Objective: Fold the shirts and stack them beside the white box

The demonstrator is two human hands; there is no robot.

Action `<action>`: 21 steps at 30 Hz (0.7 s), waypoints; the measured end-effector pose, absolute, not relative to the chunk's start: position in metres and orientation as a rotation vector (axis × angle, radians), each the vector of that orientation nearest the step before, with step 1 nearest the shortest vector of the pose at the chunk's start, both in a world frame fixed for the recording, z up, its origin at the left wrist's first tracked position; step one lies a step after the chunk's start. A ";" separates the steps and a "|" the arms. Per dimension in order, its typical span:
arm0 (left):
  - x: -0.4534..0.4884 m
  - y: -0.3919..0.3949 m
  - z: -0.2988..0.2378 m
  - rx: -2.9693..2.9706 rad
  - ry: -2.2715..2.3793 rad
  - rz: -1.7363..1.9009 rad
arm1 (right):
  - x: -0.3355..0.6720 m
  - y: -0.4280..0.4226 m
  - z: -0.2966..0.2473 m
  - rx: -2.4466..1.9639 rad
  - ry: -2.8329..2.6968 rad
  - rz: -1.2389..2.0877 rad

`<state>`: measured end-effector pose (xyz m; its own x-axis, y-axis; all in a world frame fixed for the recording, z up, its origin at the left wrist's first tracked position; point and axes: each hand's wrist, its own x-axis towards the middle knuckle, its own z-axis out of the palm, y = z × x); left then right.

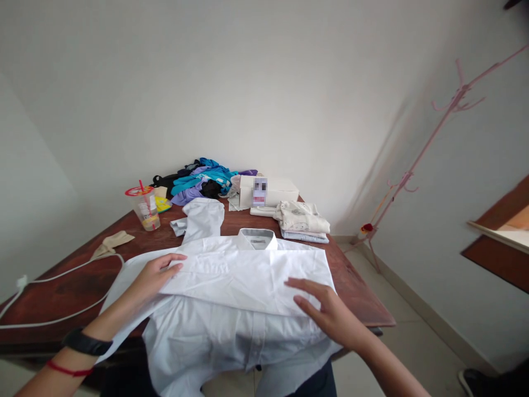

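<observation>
A white collared shirt (248, 275) lies spread over a dark wooden table (74, 286), its lower part hanging off the near edge. One side panel is folded across the middle. My left hand (155, 275) rests flat on the folded panel's left end, fingers stretched out. My right hand (326, 311) lies on the shirt at the fold's lower right, fingers apart and flat. A sleeve (202, 218) reaches up toward the back of the table. My left wrist wears a black band and a red cord.
At the back lie a heap of coloured clothes (202, 179), a white box (268, 190) and a small stack of folded garments (303, 220). A plastic cup with a straw (144, 207) stands left. A white cable (61, 275) crosses the table. A pink coat stand (417, 160) leans right.
</observation>
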<state>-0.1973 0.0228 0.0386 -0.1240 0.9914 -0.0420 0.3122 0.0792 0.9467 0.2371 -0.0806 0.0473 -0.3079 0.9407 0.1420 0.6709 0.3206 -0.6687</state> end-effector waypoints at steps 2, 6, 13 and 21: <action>-0.201 0.026 0.035 1.497 1.600 1.052 | 0.254 -0.051 0.023 -1.568 -2.016 0.437; -0.207 0.028 0.014 1.801 1.693 0.921 | 0.280 -0.012 -0.032 -1.912 -2.070 0.279; -0.156 0.007 0.027 2.321 1.836 0.744 | 0.292 -0.010 -0.057 -2.040 -2.004 0.182; -0.084 0.008 0.014 2.525 1.174 0.446 | 0.337 -0.026 -0.046 -1.746 -1.465 0.408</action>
<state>-0.0840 0.0077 0.0138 0.6134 0.7764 0.1444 0.6763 -0.6109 0.4116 0.3372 -0.0255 -0.0463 0.2761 0.9300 0.2426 0.6708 -0.0057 -0.7417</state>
